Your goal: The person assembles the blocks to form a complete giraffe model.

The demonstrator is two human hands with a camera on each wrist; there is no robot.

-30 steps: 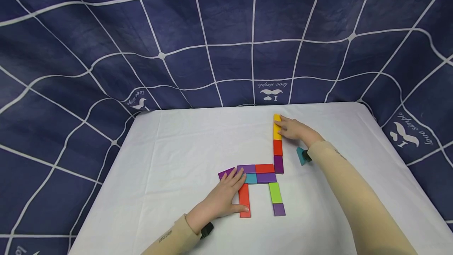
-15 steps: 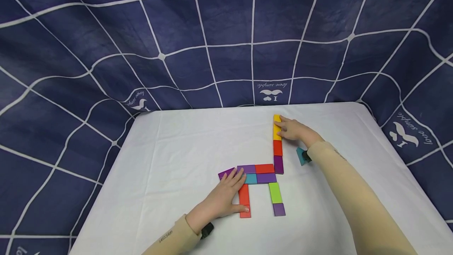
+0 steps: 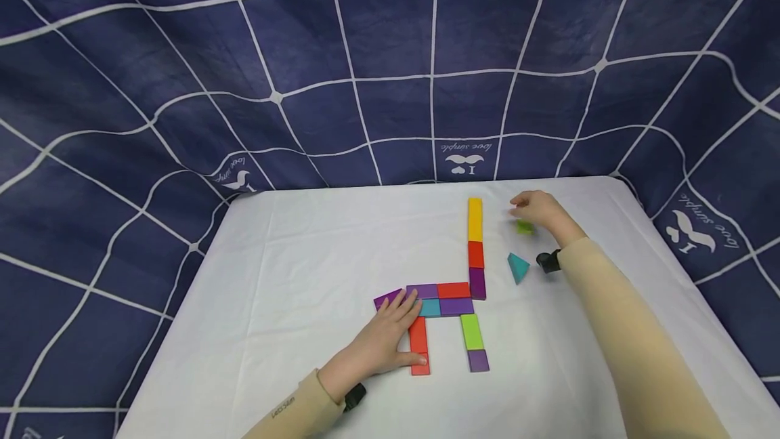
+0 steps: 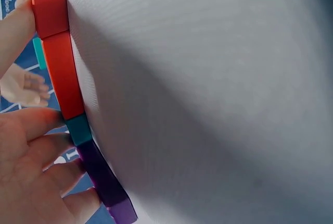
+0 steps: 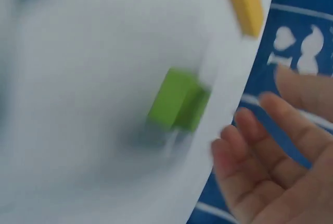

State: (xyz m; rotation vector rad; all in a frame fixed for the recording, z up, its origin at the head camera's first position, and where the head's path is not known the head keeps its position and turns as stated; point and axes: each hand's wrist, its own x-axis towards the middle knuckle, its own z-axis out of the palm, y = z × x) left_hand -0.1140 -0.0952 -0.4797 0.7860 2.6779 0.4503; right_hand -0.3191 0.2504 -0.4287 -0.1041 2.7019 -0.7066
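My left hand [image 3: 385,337] rests with spread fingers at the left end of a flat figure of coloured blocks. Its thumb touches the lower red block [image 3: 420,365]; its fingertips lie by the teal block [image 3: 430,307] and the slanted purple block [image 3: 388,298]. In the left wrist view, the fingertips press along the blocks' edge. My right hand [image 3: 541,210] hovers at the far right, holding nothing. Close below it is a green block [image 3: 524,227], apart from the fingers [image 5: 255,130] in the right wrist view. A teal triangular block [image 3: 518,267] lies nearer, beside the right wrist.
A column of yellow [image 3: 475,219], red [image 3: 476,255] and purple [image 3: 477,284] blocks runs up from the figure's right end. A lime block [image 3: 472,332] extends below. The white tabletop [image 3: 317,242] ends at a blue checked cloth [image 3: 390,114] behind.
My right hand has left the yellow blocks and moved right, beside the green block, which now shows. The left hand has stayed in place on the figure.
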